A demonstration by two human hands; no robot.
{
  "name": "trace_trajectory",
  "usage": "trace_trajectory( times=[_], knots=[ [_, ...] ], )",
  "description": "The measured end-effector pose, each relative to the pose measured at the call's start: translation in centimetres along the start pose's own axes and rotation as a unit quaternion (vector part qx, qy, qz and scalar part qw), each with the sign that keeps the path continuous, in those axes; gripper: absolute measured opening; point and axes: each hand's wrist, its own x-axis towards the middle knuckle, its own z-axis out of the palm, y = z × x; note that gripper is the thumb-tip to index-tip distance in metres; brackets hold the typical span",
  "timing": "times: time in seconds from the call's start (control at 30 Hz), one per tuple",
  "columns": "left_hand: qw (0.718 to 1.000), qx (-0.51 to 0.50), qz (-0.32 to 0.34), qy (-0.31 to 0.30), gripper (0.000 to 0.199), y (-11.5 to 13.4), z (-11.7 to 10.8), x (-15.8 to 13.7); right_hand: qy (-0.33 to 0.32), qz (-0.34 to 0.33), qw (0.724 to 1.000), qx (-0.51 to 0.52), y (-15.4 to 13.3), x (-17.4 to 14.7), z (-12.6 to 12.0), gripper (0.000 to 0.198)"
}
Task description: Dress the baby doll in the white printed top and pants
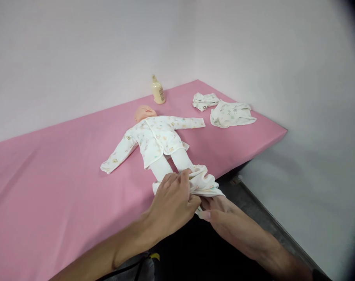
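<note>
A baby doll (144, 112) lies on its back, dressed in a white printed long-sleeved top (157, 136). Its white legs (181, 159) point toward me, and the lower parts are covered by bunched white printed baby pants (205, 181). My left hand (176, 195) is closed on the pants from above, at the doll's lower legs. Just to its right, my right hand (215, 208) grips the pants near the table edge, its fingers partly hidden under the cloth. The doll's feet are out of sight behind my hands and the fabric.
A pale yellow pump bottle (158, 91) stands behind the doll's head. Two white printed baby garments lie at the right: a folded one (205, 101) and a flatter one (231, 114). The pink-covered table (63, 168) ends just under my hands, with white walls behind and at right.
</note>
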Motion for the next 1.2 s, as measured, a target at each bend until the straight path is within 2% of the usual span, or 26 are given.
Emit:
trace_trajectory(
  times=[0.17, 0.3, 0.4, 0.47, 0.7, 0.87, 1.0, 1.1, 1.2],
  knots=[
    [0.998, -0.053, -0.013, 0.016, 0.054, -0.9, 0.4, -0.4, -0.001, 0.005, 1.0, -0.015, 0.5, -0.6, -1.1, 0.036],
    [0.997, -0.077, -0.02, 0.018, 0.053, -1.1, 0.5, -0.3, 0.02, -0.022, 0.988, -0.154, -0.1, -0.5, -1.8, 0.034],
    [0.996, -0.081, -0.012, 0.028, 0.049, -1.2, 0.4, 0.0, 0.038, -0.067, 0.952, -0.296, -0.9, -0.4, -1.8, 0.032],
    [0.997, -0.078, -0.003, 0.027, 0.046, -1.4, 0.4, 0.2, 0.049, -0.094, 0.93, -0.352, -1.2, -0.2, -1.6, 0.031],
    [0.996, -0.024, 0.069, 0.06, 0.037, -1.8, 0.9, 1.2, 0.125, -0.161, 0.852, -0.482, -0.3, 1.3, -2.2, 0.032],
    [0.995, -0.007, 0.077, 0.071, 0.034, -1.7, 1.2, 1.2, 0.191, -0.202, 0.792, -0.543, 0.2, 2.7, -2.8, 0.041],
    [0.997, -0.022, 0.047, 0.057, 0.038, -1.3, 1.0, 0.7, 0.215, -0.222, 0.744, -0.593, 0.2, 3.2, -2.6, 0.043],
    [0.998, -0.016, 0.035, 0.059, 0.04, -0.8, 1.1, 0.6, 0.213, -0.217, 0.727, -0.616, -0.1, 3.1, -2.2, 0.042],
    [0.997, -0.001, 0.02, 0.078, 0.036, -0.2, 1.4, 0.5, 0.183, -0.191, 0.748, -0.609, -0.5, 2.6, -1.7, 0.044]
  ],
)
